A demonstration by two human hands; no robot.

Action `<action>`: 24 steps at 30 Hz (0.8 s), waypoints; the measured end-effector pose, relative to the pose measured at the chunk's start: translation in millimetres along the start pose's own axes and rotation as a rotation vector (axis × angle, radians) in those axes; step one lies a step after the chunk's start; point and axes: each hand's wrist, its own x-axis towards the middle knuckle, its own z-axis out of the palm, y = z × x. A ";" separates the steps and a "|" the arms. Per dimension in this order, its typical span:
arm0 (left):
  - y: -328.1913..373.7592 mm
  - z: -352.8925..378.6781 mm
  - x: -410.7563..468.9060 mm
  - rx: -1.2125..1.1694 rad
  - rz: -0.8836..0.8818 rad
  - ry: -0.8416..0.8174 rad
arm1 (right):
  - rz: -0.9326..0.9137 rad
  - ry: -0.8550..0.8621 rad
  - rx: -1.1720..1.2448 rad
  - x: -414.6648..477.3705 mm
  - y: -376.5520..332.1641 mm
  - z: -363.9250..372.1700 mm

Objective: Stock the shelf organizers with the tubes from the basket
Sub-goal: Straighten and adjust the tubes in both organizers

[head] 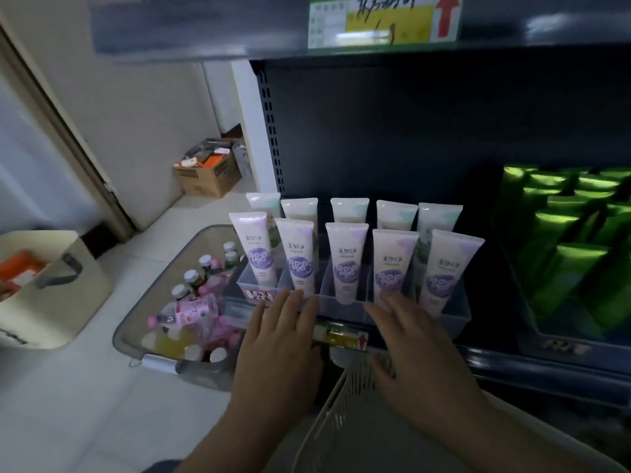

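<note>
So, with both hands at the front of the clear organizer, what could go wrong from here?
1. The left hand and right hand are open at the clear organizer, which sits near the shelf edge; a pull could slide it off toward the white basket below.
2. The purple-label tubes stand tall and leaning in low slots; a jolt may tip them out, perhaps into the grey bin of bottles.

Shelf [512,368]: clear organizer [343,307] at left, tray [563,346] of green packs [563,254] beside it on the right. Floor [68,404]: grey bin [136,312] of bottles by the shelf, beige tote [51,302] left, cardboard box [205,184] at the back.
</note>
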 end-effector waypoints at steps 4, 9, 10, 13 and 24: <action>-8.5 -3.6 3.7 0.008 0.006 -0.015 | 0.000 0.010 0.015 3.1 -8.7 5.2; -20.7 -7.2 6.4 0.046 0.037 -0.038 | -0.002 0.027 0.016 10.9 -25.1 3.9; -23.0 -10.1 7.4 0.062 0.043 -0.053 | -0.001 0.032 0.015 12.2 -28.5 3.1; -30.7 -18.3 8.4 0.065 0.084 -0.044 | -0.015 0.050 0.017 18.4 -38.8 0.4; -68.3 -60.0 39.3 0.114 0.193 0.136 | -0.077 0.220 0.014 60.7 -82.1 -35.0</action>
